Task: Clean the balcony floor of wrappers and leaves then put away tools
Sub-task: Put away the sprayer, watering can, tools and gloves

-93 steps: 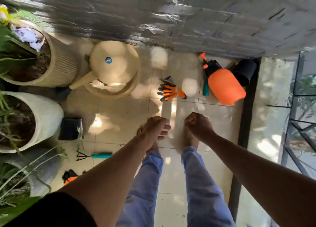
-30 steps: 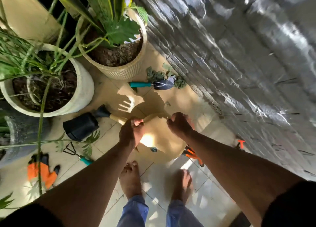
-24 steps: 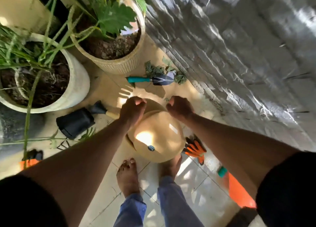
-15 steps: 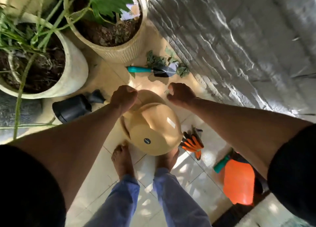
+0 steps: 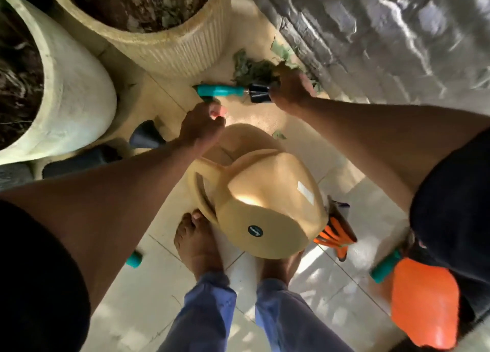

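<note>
1. The right hand [image 5: 290, 89] is down on the pile of dark green leaves [image 5: 254, 70] by the far grey wall [image 5: 384, 25]; whether it pinches them, I cannot tell.
2. The left hand [image 5: 200, 129], fingers curled and holding nothing, hovers near the teal-handled black trowel [image 5: 233, 91], likely to scoop.
3. The tan plastic watering can [image 5: 259, 200] stands nearer, at the feet.

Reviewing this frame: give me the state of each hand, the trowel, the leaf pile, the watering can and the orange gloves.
Right hand: down on the leaf pile; grip unclear.
Left hand: fingers curled, just short of the trowel handle, holding nothing visible.
Trowel: flat on the floor, blade at the leaves.
Leaf pile: on the floor by the wall.
Watering can: upright by the feet.
Orange gloves: lying beside the can.
</note>
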The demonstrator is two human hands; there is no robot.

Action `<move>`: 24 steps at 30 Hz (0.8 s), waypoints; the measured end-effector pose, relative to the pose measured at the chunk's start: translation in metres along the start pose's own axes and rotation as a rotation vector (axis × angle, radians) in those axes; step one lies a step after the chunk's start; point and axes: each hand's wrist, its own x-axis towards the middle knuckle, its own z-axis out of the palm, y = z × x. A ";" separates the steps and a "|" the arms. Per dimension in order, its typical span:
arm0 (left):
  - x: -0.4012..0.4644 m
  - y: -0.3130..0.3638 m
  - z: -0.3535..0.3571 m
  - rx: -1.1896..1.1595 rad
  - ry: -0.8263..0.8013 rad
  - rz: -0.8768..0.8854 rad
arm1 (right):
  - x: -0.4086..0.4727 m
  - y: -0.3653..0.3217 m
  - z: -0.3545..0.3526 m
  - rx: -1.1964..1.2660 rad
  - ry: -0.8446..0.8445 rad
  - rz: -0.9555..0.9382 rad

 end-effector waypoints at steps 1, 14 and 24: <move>0.001 -0.003 0.001 -0.019 0.012 -0.004 | -0.001 -0.002 0.004 0.003 0.009 0.004; -0.013 -0.012 0.017 0.035 0.032 -0.044 | -0.060 0.003 0.042 -0.091 -0.160 -0.182; 0.000 -0.021 0.028 0.087 0.013 -0.101 | -0.042 -0.003 0.037 -0.346 0.040 -0.526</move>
